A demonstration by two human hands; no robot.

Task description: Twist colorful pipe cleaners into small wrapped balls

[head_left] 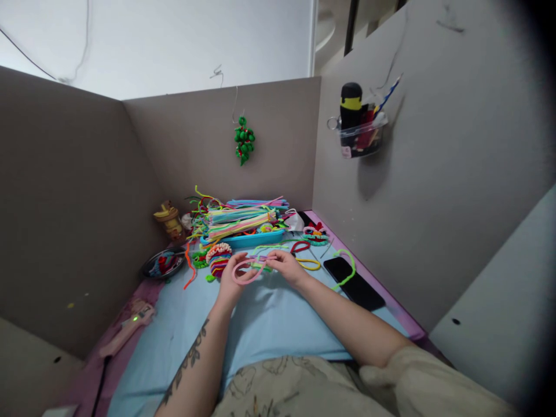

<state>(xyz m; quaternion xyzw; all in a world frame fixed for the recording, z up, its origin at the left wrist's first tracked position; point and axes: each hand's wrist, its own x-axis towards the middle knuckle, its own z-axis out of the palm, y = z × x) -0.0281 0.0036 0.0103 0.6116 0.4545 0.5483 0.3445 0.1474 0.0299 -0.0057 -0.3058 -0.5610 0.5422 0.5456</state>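
Both my hands hold a pink pipe cleaner (247, 282) bent into a loop, above the blue cloth. My left hand (235, 278) is closed around the loop's left side. The fingertips of my right hand (284, 266) pinch its crossing ends, where a purple strand (259, 259) also shows. Just left of my left hand lies a striped, multicoloured pipe-cleaner piece (218, 260) with a pale ruffled top. Beyond my right hand rest a red loop (300, 247) and a yellow loop (309, 264).
A blue tray (243, 240) piled with pipe cleaners (241, 217) stands at the back. Left are a dark bowl (147, 267), a tumbler (171, 220) and a pink corded tool (130, 327). A black phone (354, 284) lies right. Grey partitions (278, 139) enclose the table.
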